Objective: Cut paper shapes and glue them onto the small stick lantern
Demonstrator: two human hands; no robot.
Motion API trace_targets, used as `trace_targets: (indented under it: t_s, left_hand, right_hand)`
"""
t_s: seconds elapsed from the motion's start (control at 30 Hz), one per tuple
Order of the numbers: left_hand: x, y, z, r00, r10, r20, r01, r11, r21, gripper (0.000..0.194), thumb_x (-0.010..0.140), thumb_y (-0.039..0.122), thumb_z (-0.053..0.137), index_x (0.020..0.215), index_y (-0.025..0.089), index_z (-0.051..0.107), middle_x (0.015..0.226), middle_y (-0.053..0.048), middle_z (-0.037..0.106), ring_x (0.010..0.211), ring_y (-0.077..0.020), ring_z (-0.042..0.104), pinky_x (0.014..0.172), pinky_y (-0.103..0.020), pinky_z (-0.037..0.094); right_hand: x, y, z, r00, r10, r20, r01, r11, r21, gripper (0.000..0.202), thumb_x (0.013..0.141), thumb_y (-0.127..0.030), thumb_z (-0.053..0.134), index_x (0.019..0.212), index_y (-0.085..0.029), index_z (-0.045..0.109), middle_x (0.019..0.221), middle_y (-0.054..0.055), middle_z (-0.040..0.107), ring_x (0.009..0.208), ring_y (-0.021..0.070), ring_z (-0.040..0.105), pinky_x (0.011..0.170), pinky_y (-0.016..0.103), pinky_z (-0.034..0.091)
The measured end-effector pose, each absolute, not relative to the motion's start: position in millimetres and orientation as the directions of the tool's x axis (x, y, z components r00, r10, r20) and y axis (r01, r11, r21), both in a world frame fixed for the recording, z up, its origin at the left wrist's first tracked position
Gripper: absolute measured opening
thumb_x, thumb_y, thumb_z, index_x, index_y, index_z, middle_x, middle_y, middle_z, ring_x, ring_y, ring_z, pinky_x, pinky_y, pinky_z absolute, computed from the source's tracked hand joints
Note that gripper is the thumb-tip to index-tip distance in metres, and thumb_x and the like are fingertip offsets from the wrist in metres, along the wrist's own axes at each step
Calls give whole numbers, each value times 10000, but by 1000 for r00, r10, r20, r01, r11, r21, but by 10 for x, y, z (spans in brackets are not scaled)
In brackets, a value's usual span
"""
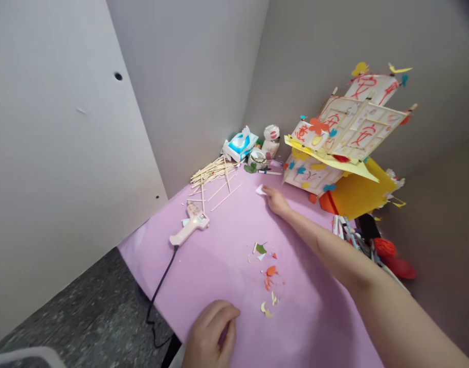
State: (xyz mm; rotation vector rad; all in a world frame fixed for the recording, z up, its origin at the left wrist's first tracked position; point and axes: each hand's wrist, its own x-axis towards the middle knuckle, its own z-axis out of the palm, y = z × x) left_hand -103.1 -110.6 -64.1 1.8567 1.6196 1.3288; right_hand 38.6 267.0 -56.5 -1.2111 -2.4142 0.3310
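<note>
- A white wipe (261,190) is at the table's far part, short of the back corner, against the lilac cover.
- The right hand (277,201) pinches it between thumb and fingers, its arm reaching in over the table's right side.
- The left hand (211,335) is loosely curled by the near edge, thumb turned toward the fingertips; whether these meet or hold anything, I cannot tell.
- Between the two hands, small scraps trail toward the near edge: a green scrap (261,249) farthest out, orange scraps (270,276) in the middle, pale yellow scraps (265,309) nearest.
- A pale pink glue gun (192,225) lies toward the left edge, its black cord (162,286) dropping over that edge.
- Thin wooden sticks (215,171) lie heaped along the wall, left of the back corner, several strewn loose in front.
- In the back corner are a blue-and-white wipes pack (240,144) and, beside it, a jar (270,145).
- A paper-covered model building (313,171) with red brush marks and coloured cut-outs stands along the right edge.
- Nearer along that edge are a yellow sheet (362,194), pens (345,228) and a red bundle (384,247).
</note>
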Motion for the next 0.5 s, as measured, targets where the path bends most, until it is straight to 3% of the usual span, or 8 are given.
trace_targets:
  t_s: [0.13, 0.23, 0.33, 0.43, 0.5]
  left_hand:
    - [-1028, -1123, -657, -57, 921, 386, 579, -284, 764, 196, 836, 104, 457, 914, 208, 603, 842, -65, 650, 797, -166, 629, 697, -260, 528]
    - [-1010, -1126, -656, -38, 924, 380, 578, -290, 763, 192, 842, 109, 453, 914, 208, 601, 848, -68, 649, 806, -169, 624, 700, -264, 524]
    - [-983, -1140, -657, -46, 923, 382, 579, -287, 763, 185, 841, 110, 459, 906, 206, 604, 847, -64, 648, 805, -167, 623, 701, -265, 523]
    - [-974, -1154, -629, -77, 927, 368, 572, -261, 777, 188, 848, 117, 450, 897, 204, 609, 837, -64, 649, 793, -167, 624, 702, -271, 525]
    - [-991, -1131, -567, -104, 937, 334, 544, -227, 808, 190, 861, 132, 435, 891, 204, 609, 838, -69, 649, 790, -167, 626, 698, -272, 526]
  right_hand:
    - [613, 1549, -541, -723, 637, 267, 445, 725, -525, 497, 791, 7, 425, 1208, -191, 609, 1324, 97, 549, 1254, 207, 477, 1069, 426, 358]
    - [705, 1154, -423, -799, 568, 197, 322, 681, -657, 534, 800, -5, 405, 1242, -245, 583, 1325, 44, 553, 1236, 175, 500, 1045, 385, 394]
    - [673, 1474, -275, -665, 708, 238, 428, 623, -655, 444, 839, -60, 403, 1194, -222, 614, 1273, 48, 596, 1188, 175, 542, 1038, 375, 396]
    - [491, 2164, -203, -488, 824, 289, 655, 564, -502, 392, 811, -45, 423, 1109, -162, 651, 1278, 81, 590, 1200, 210, 527, 1035, 367, 382]
    - [302, 2546, -227, -456, 844, 284, 696, 536, -478, 377, 780, -13, 415, 1041, -112, 668, 1206, 127, 626, 1161, 254, 550, 1008, 402, 396]
